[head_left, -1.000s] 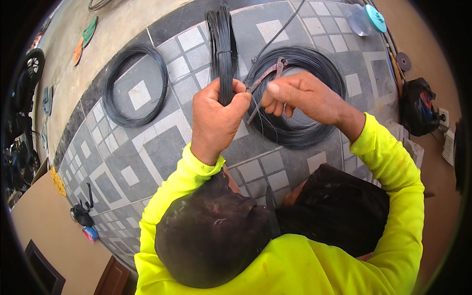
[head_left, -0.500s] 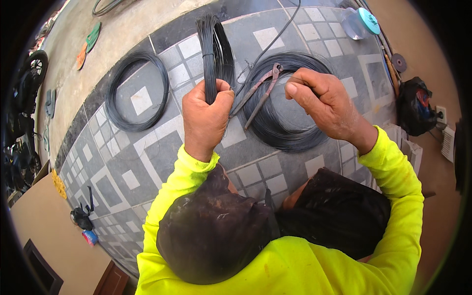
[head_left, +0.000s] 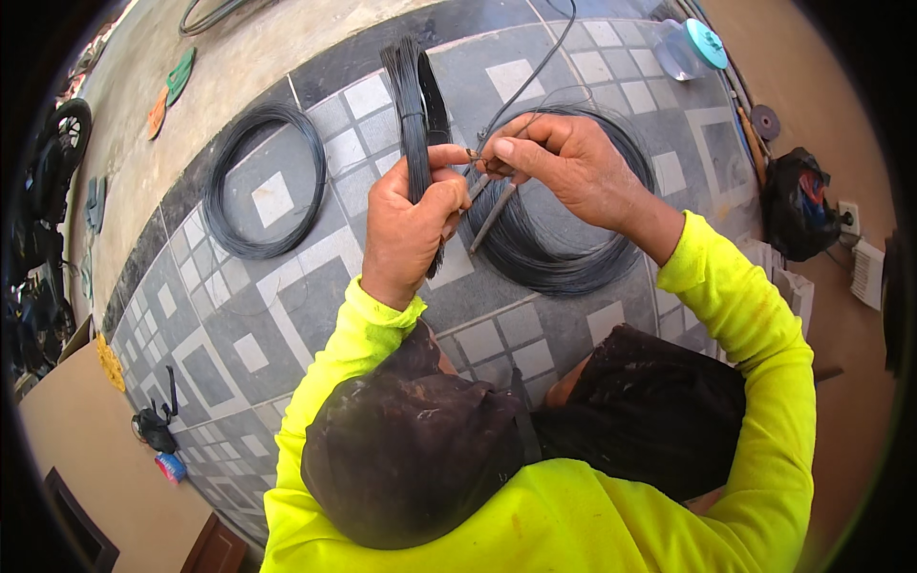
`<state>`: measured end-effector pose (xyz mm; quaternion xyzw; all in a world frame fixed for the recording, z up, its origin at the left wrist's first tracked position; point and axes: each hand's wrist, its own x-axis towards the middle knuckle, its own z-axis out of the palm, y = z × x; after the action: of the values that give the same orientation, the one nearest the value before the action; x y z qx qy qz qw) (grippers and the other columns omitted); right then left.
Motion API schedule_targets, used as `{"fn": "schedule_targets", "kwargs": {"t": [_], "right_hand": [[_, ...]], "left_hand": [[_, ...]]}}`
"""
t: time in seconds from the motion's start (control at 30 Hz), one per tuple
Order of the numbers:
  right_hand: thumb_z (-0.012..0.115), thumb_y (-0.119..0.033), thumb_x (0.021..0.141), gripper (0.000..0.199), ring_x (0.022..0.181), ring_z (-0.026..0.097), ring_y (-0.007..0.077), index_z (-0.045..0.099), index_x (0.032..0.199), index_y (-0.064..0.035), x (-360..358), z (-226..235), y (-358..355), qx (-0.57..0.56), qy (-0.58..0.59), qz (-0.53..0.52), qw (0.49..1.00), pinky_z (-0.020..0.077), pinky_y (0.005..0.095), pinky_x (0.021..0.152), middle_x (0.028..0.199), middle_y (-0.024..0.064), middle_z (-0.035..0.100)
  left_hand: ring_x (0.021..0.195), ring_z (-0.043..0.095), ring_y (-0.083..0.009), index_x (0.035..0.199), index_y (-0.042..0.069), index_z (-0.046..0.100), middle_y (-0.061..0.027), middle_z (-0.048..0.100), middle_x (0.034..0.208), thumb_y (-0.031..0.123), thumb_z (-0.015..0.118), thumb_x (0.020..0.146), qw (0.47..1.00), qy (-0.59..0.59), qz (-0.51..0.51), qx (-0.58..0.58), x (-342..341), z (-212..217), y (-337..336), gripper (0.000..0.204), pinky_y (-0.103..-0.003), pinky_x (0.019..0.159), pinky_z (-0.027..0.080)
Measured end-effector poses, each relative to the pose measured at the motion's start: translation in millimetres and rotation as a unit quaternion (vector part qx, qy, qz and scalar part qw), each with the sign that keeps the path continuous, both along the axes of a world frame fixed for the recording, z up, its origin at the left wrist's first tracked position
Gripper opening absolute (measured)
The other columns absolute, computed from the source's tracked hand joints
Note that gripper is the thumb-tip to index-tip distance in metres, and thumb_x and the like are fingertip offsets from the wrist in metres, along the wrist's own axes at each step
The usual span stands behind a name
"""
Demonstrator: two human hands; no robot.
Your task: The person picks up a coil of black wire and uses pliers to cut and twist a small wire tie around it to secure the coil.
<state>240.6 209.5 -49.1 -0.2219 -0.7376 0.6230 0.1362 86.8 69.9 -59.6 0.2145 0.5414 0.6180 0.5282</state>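
Note:
My left hand (head_left: 413, 224) is wrapped round a thick bundle of dark wire (head_left: 411, 115), which stands up from my fist as a flattened loop. Its index finger reaches out to the right and meets the fingertips of my right hand (head_left: 568, 172). Those fingertips are pinched on a thin wire end. Beneath my right hand a large coil of dark wire (head_left: 573, 274) lies on the tiles. Pincers (head_left: 494, 219) rest across this coil; only their handles show, their jaws being hidden by my right hand.
A smaller wire coil (head_left: 214, 186) lies flat on the left. At the far right stand a clear jar with a turquoise lid (head_left: 705, 45) and a black plastic bag (head_left: 800, 205). Sandals (head_left: 180, 74) are at the far left, a parked motorcycle (head_left: 43, 248) beyond.
My right hand has moved left to meet my left hand, covering the pincers' jaws. My left index finger has stretched out from the bundle toward it.

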Motion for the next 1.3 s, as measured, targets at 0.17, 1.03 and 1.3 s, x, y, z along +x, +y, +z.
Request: {"fn": "schedule_targets", "kwargs": {"t": [0.17,1.03,1.3], "right_hand": [[0.064,-0.025,0.097,0.031,0.083,0.066,0.0121,0.067,0.099,0.0052,0.0,10.3,-11.9,-0.202,-0.094,-0.041,0.974,0.0545,0.0260,0.078,0.088,0.0081,0.069],[0.074,-0.009,0.086,0.016,0.088,0.066,0.0239,0.068,0.100,-0.0057,0.1,-2.2,-3.2,0.288,0.162,0.029,0.943,0.0529,0.0314,0.076,0.097,0.0103,0.068],[0.068,-0.018,0.092,0.020,0.081,0.069,0.0240,0.070,0.109,-0.0064,-6.6,18.5,7.0,0.371,0.078,0.137,0.915,0.0539,0.0311,0.071,0.095,0.0117,0.071]], "left_hand": [[0.056,0.047,-0.0054,0.101,-0.001,0.063,-0.0007,0.057,0.077,0.004,0.059,0.088,0.999,0.032,-0.032,-0.006,-3.6,-5.1,-1.1,0.014,-0.020,0.050,0.037],[0.054,0.049,-0.0040,0.093,0.000,0.063,-0.0006,0.058,0.070,0.009,0.065,0.090,0.994,-0.102,-0.043,-0.014,-5.4,-6.8,-1.3,0.009,-0.018,0.047,0.038],[0.059,0.048,-0.0027,0.085,0.003,0.063,0.0045,0.054,0.067,0.011,0.067,0.088,0.996,-0.017,-0.079,-0.032,4.5,-0.8,1.5,0.009,-0.019,0.051,0.038]]}}
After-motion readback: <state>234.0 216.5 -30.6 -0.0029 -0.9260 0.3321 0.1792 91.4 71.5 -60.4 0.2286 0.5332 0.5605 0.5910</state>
